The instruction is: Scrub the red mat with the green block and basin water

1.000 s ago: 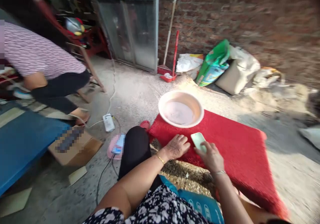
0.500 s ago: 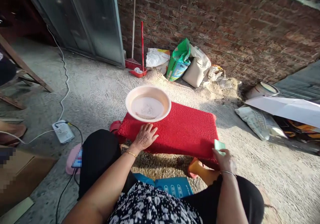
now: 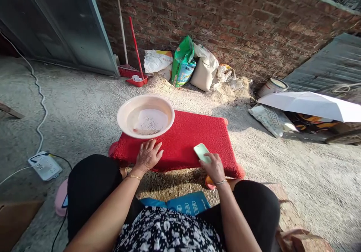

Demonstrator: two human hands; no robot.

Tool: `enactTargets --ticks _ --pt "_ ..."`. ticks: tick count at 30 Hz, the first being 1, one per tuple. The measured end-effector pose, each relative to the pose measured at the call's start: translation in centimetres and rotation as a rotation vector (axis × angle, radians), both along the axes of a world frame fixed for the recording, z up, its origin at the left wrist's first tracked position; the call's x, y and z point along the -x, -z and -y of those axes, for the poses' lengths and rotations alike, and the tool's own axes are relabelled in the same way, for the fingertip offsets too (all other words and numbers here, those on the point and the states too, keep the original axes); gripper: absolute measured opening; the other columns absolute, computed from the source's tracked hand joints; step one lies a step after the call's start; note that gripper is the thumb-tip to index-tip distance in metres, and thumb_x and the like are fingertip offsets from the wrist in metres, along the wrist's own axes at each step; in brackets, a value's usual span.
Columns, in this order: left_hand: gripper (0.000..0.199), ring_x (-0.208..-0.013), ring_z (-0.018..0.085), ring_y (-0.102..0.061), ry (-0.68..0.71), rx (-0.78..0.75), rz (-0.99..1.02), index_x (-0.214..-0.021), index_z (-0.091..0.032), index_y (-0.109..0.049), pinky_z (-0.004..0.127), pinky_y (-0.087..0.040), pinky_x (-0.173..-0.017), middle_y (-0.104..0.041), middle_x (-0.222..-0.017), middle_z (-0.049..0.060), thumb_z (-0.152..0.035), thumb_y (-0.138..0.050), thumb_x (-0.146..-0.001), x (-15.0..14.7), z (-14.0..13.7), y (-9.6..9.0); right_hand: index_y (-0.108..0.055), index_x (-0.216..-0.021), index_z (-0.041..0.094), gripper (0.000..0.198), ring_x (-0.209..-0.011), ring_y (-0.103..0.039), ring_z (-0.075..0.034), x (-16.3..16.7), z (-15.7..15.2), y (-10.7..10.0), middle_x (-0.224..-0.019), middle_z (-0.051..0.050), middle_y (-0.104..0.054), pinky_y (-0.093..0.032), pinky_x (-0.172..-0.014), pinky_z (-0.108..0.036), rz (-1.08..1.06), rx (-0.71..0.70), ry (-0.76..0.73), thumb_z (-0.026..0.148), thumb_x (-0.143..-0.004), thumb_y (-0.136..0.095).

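While the person sat low on the concrete floor (image 3: 84, 105) with knees apart, the red mat (image 3: 191, 139) lay directly in front of them, close enough for both arms to reach it without leaning. The left hand (image 3: 148, 155) lay flat on the mat's near edge with fingers spread, palm down, seemingly pinning the mat in place; it held nothing. The right hand (image 3: 214, 166) was curled around the near end of a pale green bar (image 3: 202, 152), thumb and fingers pinching it so that its far end rested on the red pile, a grip that looked suited to rubbing it across the fabric. A pink basin (image 3: 145, 115) holding shallow water sat on the mat's far left corner, just beyond the left hand, within easy reach. A power strip (image 3: 45, 165) lay well apart to the left.
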State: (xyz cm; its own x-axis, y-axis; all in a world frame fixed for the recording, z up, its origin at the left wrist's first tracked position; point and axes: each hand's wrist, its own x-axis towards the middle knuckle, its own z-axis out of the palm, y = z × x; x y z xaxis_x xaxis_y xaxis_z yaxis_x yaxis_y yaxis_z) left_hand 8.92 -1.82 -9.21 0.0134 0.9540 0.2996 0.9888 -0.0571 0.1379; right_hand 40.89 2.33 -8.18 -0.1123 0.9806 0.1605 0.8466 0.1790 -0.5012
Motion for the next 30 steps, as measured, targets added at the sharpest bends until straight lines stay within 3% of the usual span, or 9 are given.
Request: enactTargets --ticks 5,8,11,14,18,21,25,28,30 --pt "0.038 -0.118 0.029 -0.047 0.0 -0.012 -0.026 -0.121 -0.023 -0.059 0.045 -0.034 -0.097 -0.055 -0.126 0.011 -0.039 -0.039 -0.091 0.1 0.0 0.3 -0.065 -0.105 0.025 0.049 -0.078 -0.058 -0.021 -9.1 -0.8 -2.3 -0.092 -0.006 -0.055 -0.045 -0.075 -0.036 0.165 0.225 0.511 0.058 -0.07 -0.06" --pt "0.038 -0.117 0.029 -0.047 0.002 -0.019 -0.016 -0.12 -0.023 -0.059 0.045 -0.034 -0.096 -0.055 -0.125 0.011 -0.038 -0.04 -0.091 0.0 0.1 0.3 -0.063 -0.108 0.025 0.055 -0.078 -0.058 -0.025 -11.4 0.3 -3.3 -0.094 -0.01 -0.057 -0.044 -0.073 -0.04 0.267 0.267 0.682 0.065 -0.072 -0.052" --pt "0.038 -0.117 0.029 -0.047 -0.009 -0.013 0.007 -0.12 -0.024 -0.059 0.046 -0.035 -0.096 -0.055 -0.126 0.011 -0.038 -0.042 -0.09 0.0 0.0 0.3 -0.062 -0.103 0.024 0.055 -0.079 -0.058 -0.024 -9.9 2.4 -2.9 -0.094 -0.009 -0.057 -0.045 -0.072 -0.038 0.186 0.153 0.601 0.068 -0.073 -0.05" --pt "0.038 -0.118 0.029 -0.047 -0.018 0.004 0.009 -0.12 -0.024 -0.059 0.047 -0.035 -0.096 -0.055 -0.127 0.011 -0.038 -0.042 -0.09 0.0 -0.1 0.4 -0.061 -0.094 0.022 0.049 -0.083 -0.057 -0.022 -5.5 4.9 -1.3 -0.094 -0.007 -0.057 -0.046 -0.072 -0.033 0.021 -0.031 0.323 0.066 -0.073 -0.054" --pt "0.038 -0.117 0.029 -0.047 -0.024 0.003 -0.015 -0.12 -0.024 -0.06 0.046 -0.034 -0.095 -0.055 -0.127 0.01 -0.039 -0.041 -0.09 0.1 -0.2 0.5 -0.059 -0.092 0.022 0.03 -0.089 -0.056 -0.019 0.1 6.7 0.4 -0.099 -0.007 -0.054 -0.047 -0.074 -0.03 -0.05 -0.126 -0.046 0.049 -0.078 -0.058" --pt "0.038 -0.116 0.028 -0.047 -0.025 -0.005 -0.039 -0.119 -0.025 -0.059 0.044 -0.034 -0.094 -0.055 -0.126 0.01 -0.039 -0.039 -0.091 0.1 -0.3 0.7 -0.058 -0.093 0.023 0.021 -0.095 -0.054 -0.02 1.1 6.3 1.0 -0.105 -0.007 -0.054 -0.046 -0.079 -0.031 0.025 -0.173 -0.141 0.038 -0.079 -0.059" --pt "0.039 -0.115 0.028 -0.047 -0.017 -0.009 -0.042 -0.12 -0.024 -0.059 0.044 -0.034 -0.093 -0.055 -0.125 0.01 -0.039 -0.038 -0.091 0.1 -0.3 0.6 -0.059 -0.087 0.021 0.02 -0.092 -0.052 -0.022 -2.1 5.3 1.5 -0.101 -0.007 -0.056 -0.041 -0.08 -0.034 0.199 -0.19 -0.033 0.037 -0.075 -0.062" --pt "0.039 -0.115 0.029 -0.047 -0.012 -0.016 -0.032 -0.119 -0.024 -0.06 0.044 -0.034 -0.093 -0.055 -0.125 0.01 -0.039 -0.037 -0.091 0.1 -0.3 0.6 -0.061 -0.082 0.021 0.026 -0.085 -0.054 -0.021 -5.4 5.1 1.5 -0.096 -0.006 -0.058 -0.04 -0.077 -0.034 0.259 -0.064 0.221 0.045 -0.072 -0.062" --pt "0.039 -0.115 0.029 -0.047 -0.008 -0.017 -0.024 -0.119 -0.024 -0.06 0.045 -0.034 -0.093 -0.055 -0.125 0.011 -0.039 -0.037 -0.092 0.0 -0.2 0.6 -0.061 -0.081 0.021 0.033 -0.079 -0.055 -0.021 -7.2 5.1 1.1 -0.092 -0.006 -0.058 -0.04 -0.071 -0.033 0.183 0.08 0.442 0.052 -0.069 -0.062"
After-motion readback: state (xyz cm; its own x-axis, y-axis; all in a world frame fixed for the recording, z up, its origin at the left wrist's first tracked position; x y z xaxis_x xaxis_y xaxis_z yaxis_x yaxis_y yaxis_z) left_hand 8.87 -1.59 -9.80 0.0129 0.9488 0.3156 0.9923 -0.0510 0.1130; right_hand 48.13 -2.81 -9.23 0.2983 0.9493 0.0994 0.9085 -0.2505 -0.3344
